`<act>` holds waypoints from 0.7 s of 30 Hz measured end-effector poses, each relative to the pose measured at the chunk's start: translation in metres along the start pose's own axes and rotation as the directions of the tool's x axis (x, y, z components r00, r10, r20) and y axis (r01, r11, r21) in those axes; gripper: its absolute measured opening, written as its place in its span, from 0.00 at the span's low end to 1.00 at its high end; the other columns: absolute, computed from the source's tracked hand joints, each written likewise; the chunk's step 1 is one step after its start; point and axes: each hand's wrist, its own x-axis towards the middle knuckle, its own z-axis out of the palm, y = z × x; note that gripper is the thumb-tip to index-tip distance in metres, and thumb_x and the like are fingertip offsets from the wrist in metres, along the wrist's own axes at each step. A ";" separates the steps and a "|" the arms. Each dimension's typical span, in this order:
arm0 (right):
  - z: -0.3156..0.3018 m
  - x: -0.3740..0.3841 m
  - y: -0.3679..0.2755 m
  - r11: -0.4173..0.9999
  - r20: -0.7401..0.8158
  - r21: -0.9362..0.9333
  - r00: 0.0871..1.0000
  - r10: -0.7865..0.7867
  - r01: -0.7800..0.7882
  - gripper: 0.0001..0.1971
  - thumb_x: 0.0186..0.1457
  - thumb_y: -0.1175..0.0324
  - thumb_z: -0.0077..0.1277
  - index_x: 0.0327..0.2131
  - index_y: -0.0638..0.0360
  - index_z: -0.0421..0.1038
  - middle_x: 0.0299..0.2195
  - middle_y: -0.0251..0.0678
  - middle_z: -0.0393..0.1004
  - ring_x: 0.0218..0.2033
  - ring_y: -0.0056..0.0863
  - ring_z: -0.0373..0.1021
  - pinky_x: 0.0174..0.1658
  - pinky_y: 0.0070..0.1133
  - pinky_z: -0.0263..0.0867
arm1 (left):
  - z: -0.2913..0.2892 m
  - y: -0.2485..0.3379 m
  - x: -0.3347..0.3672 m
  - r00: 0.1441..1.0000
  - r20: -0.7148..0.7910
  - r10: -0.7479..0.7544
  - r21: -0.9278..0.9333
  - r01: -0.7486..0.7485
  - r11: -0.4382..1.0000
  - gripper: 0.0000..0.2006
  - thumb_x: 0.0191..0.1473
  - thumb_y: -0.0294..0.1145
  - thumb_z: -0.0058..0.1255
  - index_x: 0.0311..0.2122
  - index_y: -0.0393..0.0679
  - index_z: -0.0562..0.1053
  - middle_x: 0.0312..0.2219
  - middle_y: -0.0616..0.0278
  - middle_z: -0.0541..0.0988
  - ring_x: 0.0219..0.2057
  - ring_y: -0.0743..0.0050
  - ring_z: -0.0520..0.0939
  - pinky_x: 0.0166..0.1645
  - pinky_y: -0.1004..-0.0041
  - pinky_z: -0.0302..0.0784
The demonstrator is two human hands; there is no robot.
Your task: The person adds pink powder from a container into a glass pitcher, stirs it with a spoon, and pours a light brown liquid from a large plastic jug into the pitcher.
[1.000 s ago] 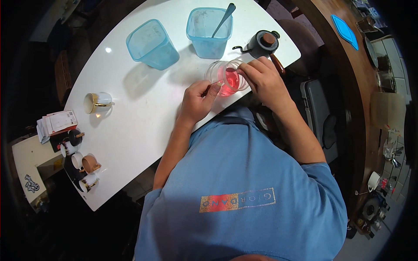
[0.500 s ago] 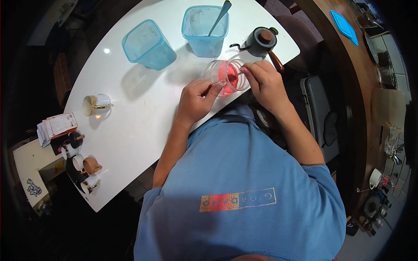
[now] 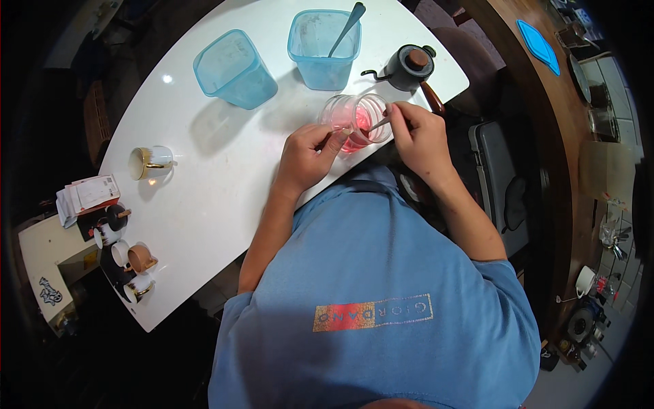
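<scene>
A clear glass cup [image 3: 332,109] with pinkish-red liquid [image 3: 351,142] in it stands at the near edge of the white table, tilted in the fisheye picture. My left hand [image 3: 310,151] is closed at its near side, thumb and fingers pinched on what looks like its handle; the grip partly hides it. Between the thumb and fingers of my right hand [image 3: 419,133] is the handle of a small metal spoon [image 3: 379,124]. The spoon slants down into the glass, its bowl among the red liquid.
Beyond the glass stand two pale blue plastic tubs, an unoccupied-looking one [image 3: 253,83] and another [image 3: 320,73] holding a spoon [image 3: 347,28]. A black gooseneck kettle [image 3: 407,73] sits at the right. At the left are a white-and-gold mug [image 3: 142,164] and several more cups [image 3: 141,258].
My right hand has shifted slightly right, and more of the spoon's handle shows. The liquid looks paler now. My left hand keeps its place at the glass.
</scene>
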 end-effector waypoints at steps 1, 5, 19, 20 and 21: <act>-0.002 0.002 -0.005 0.978 0.062 0.044 0.978 0.199 -0.202 0.07 0.50 0.72 0.49 0.31 0.67 0.71 0.23 0.42 0.72 0.23 0.37 0.67 0.30 0.26 0.64 | 0.001 -0.001 0.000 1.000 -0.018 0.006 -0.038 -0.007 0.999 0.15 0.54 0.37 0.50 0.24 0.34 0.71 0.16 0.59 0.68 0.19 0.73 0.67 0.25 0.73 0.62; 0.006 0.000 0.007 0.998 -0.036 0.007 0.998 0.059 -0.059 0.06 0.51 0.73 0.49 0.31 0.66 0.71 0.23 0.43 0.71 0.25 0.38 0.67 0.30 0.26 0.63 | 0.003 -0.001 0.001 0.997 -0.055 0.046 -0.072 -0.050 0.996 0.15 0.54 0.37 0.50 0.23 0.34 0.70 0.15 0.60 0.67 0.18 0.73 0.66 0.25 0.72 0.61; 0.001 0.006 0.006 0.908 0.116 -0.218 0.933 -0.342 0.359 0.09 0.47 0.73 0.53 0.34 0.61 0.71 0.24 0.39 0.67 0.29 0.35 0.64 0.35 0.27 0.62 | 0.002 -0.002 -0.003 1.000 -0.017 -0.006 -0.038 0.005 0.999 0.17 0.55 0.38 0.50 0.22 0.34 0.69 0.15 0.59 0.66 0.18 0.72 0.65 0.25 0.72 0.61; 0.001 0.004 0.007 0.929 0.080 -0.238 0.959 -0.271 0.282 0.08 0.47 0.73 0.53 0.33 0.62 0.72 0.23 0.40 0.68 0.27 0.36 0.64 0.34 0.27 0.62 | 0.001 -0.002 -0.003 1.000 0.000 -0.024 -0.016 0.024 1.000 0.17 0.55 0.38 0.50 0.22 0.34 0.69 0.15 0.59 0.67 0.18 0.72 0.66 0.25 0.72 0.61; 0.002 0.002 0.007 0.929 0.081 -0.238 0.959 -0.271 0.282 0.08 0.47 0.73 0.53 0.33 0.62 0.72 0.23 0.40 0.68 0.27 0.36 0.64 0.34 0.27 0.62 | 0.001 -0.001 -0.003 1.000 0.000 -0.024 -0.018 0.024 1.000 0.17 0.55 0.38 0.50 0.22 0.34 0.69 0.15 0.59 0.67 0.18 0.72 0.66 0.25 0.72 0.61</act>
